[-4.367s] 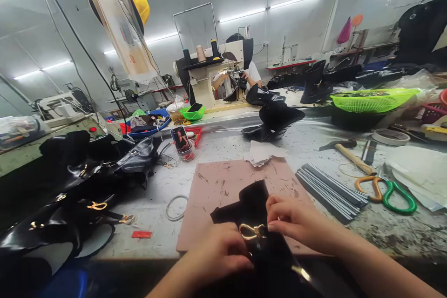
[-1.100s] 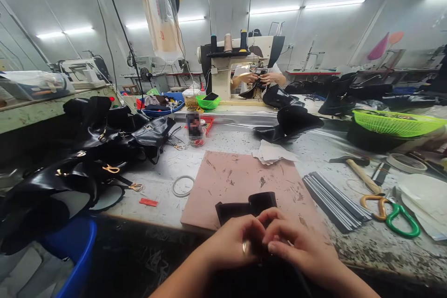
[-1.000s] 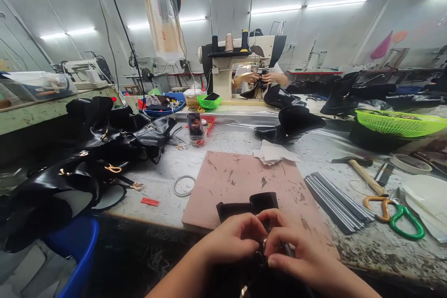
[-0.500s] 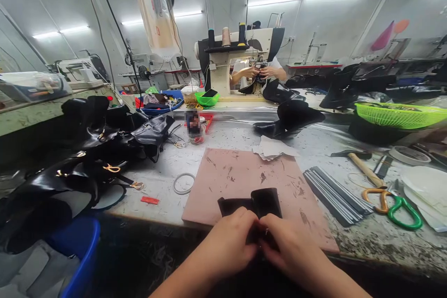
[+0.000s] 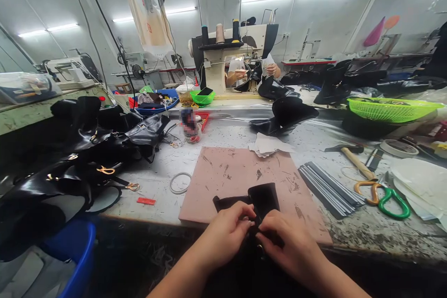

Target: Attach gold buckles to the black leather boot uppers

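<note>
A black leather piece [image 5: 264,198] lies over the near edge of a pink board [image 5: 223,172], its two upper parts spread apart. My left hand [image 5: 230,228] pinches it from the left, thumb and forefinger close together. From the right, my right hand [image 5: 291,240] grips the same piece with thumb and curled fingers, a small gap from the left fingertips. Just below the right fingertips a small shiny round spot [image 5: 260,247] shows on the dark material. The lower part of the piece merges with the dark area beneath the hands.
Right of the board lie grey strips [image 5: 330,188], scissors [image 5: 394,204] and a hammer [image 5: 356,160]. Black leather goods [image 5: 101,149] pile up at left above a blue bin [image 5: 82,260]. White scraps [image 5: 268,145] touch the board's far edge. A co-worker's hands [image 5: 240,74] work at a sewing machine [image 5: 218,72].
My fingertips have separated slightly, and the left forefinger has lifted. The round shiny spot shows more clearly. The view has shifted a little, and the co-worker's hands have moved apart.
</note>
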A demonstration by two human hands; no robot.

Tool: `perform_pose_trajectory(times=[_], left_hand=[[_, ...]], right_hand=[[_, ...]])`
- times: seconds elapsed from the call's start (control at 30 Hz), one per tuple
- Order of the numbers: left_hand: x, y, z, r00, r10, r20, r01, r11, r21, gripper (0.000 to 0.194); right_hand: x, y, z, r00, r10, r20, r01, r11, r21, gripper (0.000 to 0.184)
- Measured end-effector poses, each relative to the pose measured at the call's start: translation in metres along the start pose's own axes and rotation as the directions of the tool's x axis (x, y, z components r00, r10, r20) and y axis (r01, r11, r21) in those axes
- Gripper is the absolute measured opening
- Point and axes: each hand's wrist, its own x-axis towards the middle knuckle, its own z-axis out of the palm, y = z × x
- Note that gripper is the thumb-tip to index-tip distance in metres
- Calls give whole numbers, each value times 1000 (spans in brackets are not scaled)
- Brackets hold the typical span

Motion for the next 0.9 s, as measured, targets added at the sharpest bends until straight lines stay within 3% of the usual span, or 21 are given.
perform_pose_trajectory(times=[0.1, 0.17, 0.23, 0.3, 0.37, 0.43, 0.5, 0.6, 0.67, 0.77, 0.9], left_hand=[[5, -1, 6, 1000, 16, -17, -19, 982, -185, 13], [9, 3, 3, 996, 87, 17, -85, 989, -119, 24], [13, 10, -7, 980, 144, 140, -160, 981, 110, 32], [18, 17, -19, 937, 118, 329, -223, 926, 305, 38], [24, 20, -29, 871, 63, 487, -280, 878, 389, 42], [29, 20, -32, 818, 39, 574, -333, 846, 417, 42], [33, 16, -31, 815, 47, 577, -350, 834, 427, 34], [36, 10, -28, 872, 37, 488, -281, 854, 438, 16], [36, 8, -28, 886, -24, 462, -222, 855, 468, 14], [35, 9, -30, 829, -62, 556, -253, 844, 472, 20], [36, 10, -32, 753, -19, 658, -352, 833, 426, 33]], right_hand=[[-1, -1, -1, 994, 102, 43, -106, 987, 119, 9], [-1, -1, -4, 980, 186, 77, -198, 961, 196, 9], [-1, 0, -9, 963, 243, 114, -265, 928, 262, 8], [-1, 1, -12, 949, 274, 157, -311, 894, 322, 7], [-2, 1, -15, 937, 289, 195, -343, 866, 364, 7], [-2, 2, -16, 931, 292, 220, -358, 849, 389, 7], [-3, 3, -17, 927, 293, 236, -368, 836, 408, 7], [-4, 4, -18, 921, 304, 243, -383, 819, 427, 8], [-5, 5, -20, 915, 311, 259, -397, 811, 429, 8], [-7, 6, -20, 902, 303, 307, -413, 812, 413, 8], [-9, 5, -17, 916, 269, 296, -370, 852, 370, 6]])
